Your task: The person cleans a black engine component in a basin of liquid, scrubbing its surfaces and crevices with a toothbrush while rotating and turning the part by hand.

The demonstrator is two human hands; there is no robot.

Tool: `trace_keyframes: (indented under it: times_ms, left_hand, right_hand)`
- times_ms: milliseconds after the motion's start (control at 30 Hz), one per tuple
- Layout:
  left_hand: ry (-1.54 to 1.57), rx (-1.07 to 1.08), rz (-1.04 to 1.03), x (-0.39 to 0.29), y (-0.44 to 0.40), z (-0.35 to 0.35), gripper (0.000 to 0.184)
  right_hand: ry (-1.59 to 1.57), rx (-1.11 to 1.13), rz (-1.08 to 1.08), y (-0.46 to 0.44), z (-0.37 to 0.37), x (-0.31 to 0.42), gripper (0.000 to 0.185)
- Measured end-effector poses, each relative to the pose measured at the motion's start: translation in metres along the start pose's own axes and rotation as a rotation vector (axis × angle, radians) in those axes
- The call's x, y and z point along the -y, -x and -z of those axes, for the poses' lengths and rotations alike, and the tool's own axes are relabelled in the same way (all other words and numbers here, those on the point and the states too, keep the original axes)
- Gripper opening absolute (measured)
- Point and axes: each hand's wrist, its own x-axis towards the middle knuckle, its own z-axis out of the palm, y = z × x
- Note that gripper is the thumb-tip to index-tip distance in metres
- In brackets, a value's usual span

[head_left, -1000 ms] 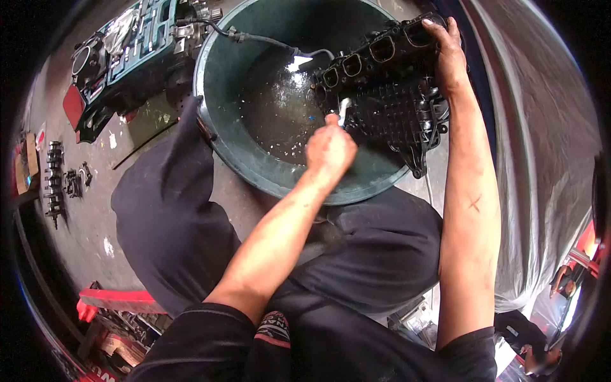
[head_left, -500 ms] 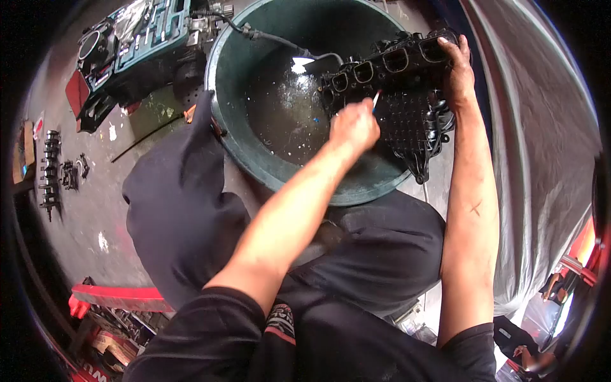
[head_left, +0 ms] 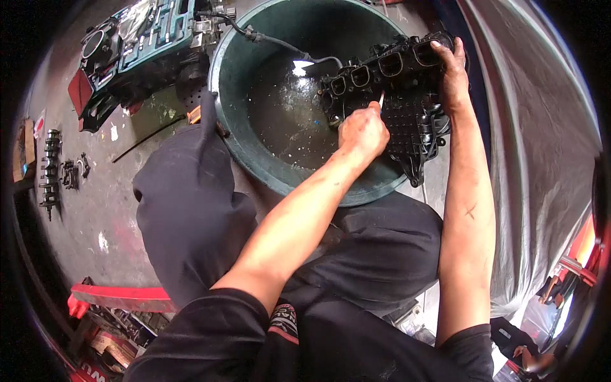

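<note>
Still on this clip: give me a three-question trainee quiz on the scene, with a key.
1. True or false: the right hand grips the black part near one end.

2. The black part is held partly over:
a) a cardboard box
b) a round green tub
c) a red beam

3. Fill in: the ____ hand holds a slim pale-tipped tool.

Key: 1. True. 2. b. 3. Left hand.
</note>
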Motion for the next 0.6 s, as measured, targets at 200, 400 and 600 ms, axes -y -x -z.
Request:
trace_keyframes:
  times_ms: [200,400,600]
  left_hand:
    - [-0.125,0.037,-0.178,0.015,-0.028,0.004,0.018]
    - [-0.089,0.039,-0.129,0.033,-0.021,0.014,0.016]
    - [-0.338,-0.174,-0.123,0.032,0.014,0.005,0.013]
  right_hand:
    - [-0.072,0.05,-0.068,0.012,0.002,0.006,0.102]
    - [-0.044,0.005,-0.05,0.013,0.002,0.002,0.109]
    - [-0.063,0.058,-0.061,0.015,-0.005,0.011,0.104]
